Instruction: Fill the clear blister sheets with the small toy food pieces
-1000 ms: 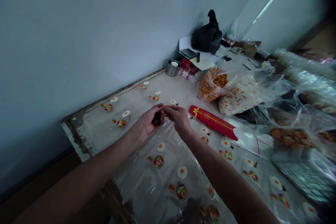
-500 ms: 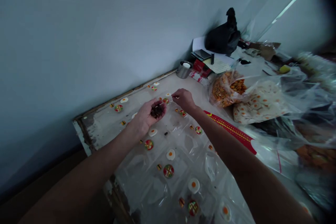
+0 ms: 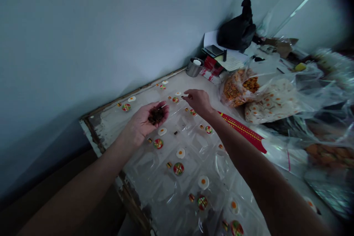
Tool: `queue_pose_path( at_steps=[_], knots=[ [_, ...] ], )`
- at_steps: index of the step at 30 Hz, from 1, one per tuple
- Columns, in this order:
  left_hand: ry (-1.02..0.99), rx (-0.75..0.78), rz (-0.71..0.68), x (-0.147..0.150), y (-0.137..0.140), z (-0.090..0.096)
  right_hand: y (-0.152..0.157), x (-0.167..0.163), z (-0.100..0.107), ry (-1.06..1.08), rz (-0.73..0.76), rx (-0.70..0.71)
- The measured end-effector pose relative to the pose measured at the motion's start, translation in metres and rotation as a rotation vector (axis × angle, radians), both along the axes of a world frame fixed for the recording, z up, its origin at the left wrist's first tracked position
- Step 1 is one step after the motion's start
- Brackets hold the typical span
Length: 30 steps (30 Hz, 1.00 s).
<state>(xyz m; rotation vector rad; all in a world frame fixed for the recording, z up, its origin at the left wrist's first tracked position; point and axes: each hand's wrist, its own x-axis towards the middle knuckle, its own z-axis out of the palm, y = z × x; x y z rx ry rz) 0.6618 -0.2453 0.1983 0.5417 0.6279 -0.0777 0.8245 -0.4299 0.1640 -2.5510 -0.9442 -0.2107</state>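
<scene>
My left hand (image 3: 145,120) is cupped palm up and holds a heap of small dark brown pieces (image 3: 156,115); their exact kind is too small to make out. Farther right, my right hand (image 3: 199,100) hovers low over the clear plastic bags (image 3: 193,140), with thumb and forefinger apart. A tiny dark piece (image 3: 182,97) shows by the thumb tip. On the bags lie groups of miniatures: a fried egg (image 3: 180,153), a round red and green piece (image 3: 178,169) and a small burger-like piece (image 3: 169,165). One dark piece (image 3: 175,132) lies alone between groups.
A metal cup (image 3: 195,67) stands by the wall. To the right are a bag of orange pieces (image 3: 235,90), a bag of egg miniatures (image 3: 272,105) and a red strip (image 3: 245,132). Behind sits a black bag (image 3: 238,31). The table's worn wooden edge (image 3: 132,199) runs along the left.
The thumb and forefinger of my right hand have parted from a pinch. My left hand has moved a little left, still holding the brown pieces. The view has shifted slightly.
</scene>
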Motion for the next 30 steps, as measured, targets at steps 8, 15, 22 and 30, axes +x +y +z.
queue_pose_path(
  at_steps=[8, 15, 22, 30],
  knots=[
    [0.002, -0.033, 0.086, -0.032, 0.009, -0.001, -0.030, -0.098, -0.005, 0.045, 0.541, -0.064],
    [-0.007, -0.058, 0.070, -0.043, 0.015, -0.004, -0.015, -0.088, -0.022, 0.427, 0.446, 0.244],
    [-0.001, -0.029, 0.152, -0.048, 0.037, -0.003, 0.015, -0.021, 0.005, 1.017, 0.063, 0.628],
    [0.021, -0.035, 0.176, -0.049, 0.058, -0.007, 0.085, 0.080, 0.017, 0.756, -0.126, 0.478]
  ],
)
